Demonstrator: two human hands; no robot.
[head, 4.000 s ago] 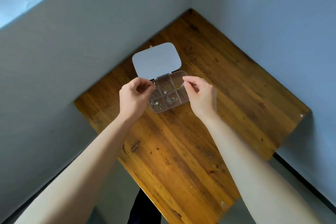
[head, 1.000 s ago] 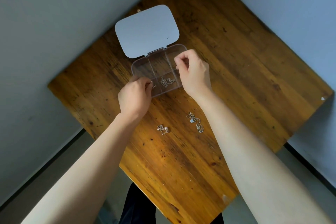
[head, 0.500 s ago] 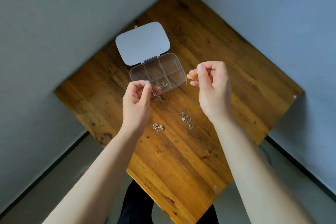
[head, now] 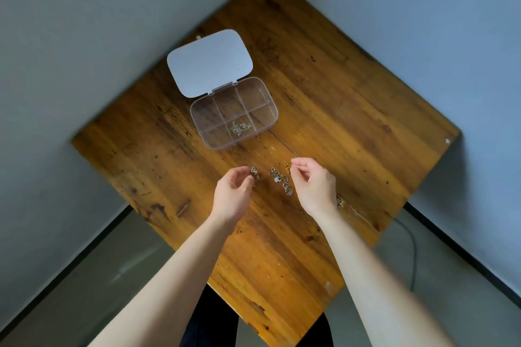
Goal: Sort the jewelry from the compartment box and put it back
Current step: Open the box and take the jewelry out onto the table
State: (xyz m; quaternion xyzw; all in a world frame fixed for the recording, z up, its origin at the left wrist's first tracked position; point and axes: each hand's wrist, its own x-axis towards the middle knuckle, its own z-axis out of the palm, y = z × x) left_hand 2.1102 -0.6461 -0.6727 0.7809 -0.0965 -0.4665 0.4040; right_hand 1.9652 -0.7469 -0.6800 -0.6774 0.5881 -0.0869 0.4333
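The clear compartment box sits open on the wooden table, its white lid folded back. One front compartment holds a tangle of silver jewelry; the other compartments look empty. My left hand pinches a small silver piece just above the table, in front of the box. My right hand pinches a small gold chain at its fingertips, low over the wood. Between the hands lies a silver necklace with a pale blue pendant.
Another small piece of jewelry lies on the table beside my right wrist. Grey walls meet behind the table's far corner. A dark cable runs over the floor at the right.
Both hands have come down from beside the box to the table in front of it, each still pinching its piece. The small silver piece that lay there is now covered by my left hand.
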